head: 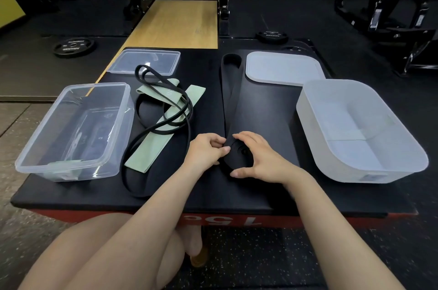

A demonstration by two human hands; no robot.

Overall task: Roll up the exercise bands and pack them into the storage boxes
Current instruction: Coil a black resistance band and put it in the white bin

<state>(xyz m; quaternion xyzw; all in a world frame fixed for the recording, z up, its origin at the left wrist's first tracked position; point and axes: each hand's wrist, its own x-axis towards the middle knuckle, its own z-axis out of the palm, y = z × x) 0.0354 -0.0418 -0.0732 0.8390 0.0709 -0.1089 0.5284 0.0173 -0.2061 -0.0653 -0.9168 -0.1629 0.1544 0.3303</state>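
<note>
Both hands at near edge of the black mat (pixel 260 109): left hand (pixel 206 151) pinches the rolled end of the wide black band (pixel 228 100), right hand (pixel 257 159) curls round the coil; rest of band lies flat toward the white lid (pixel 282 69). I judge rolling just begun; next, keep the coil tight rolling forward, then into the white box (pixel 355 128); thin black band (pixel 166 104) and green bands (pixel 151 145) wait unrolled beside the clear box (pixel 71 128)
</note>
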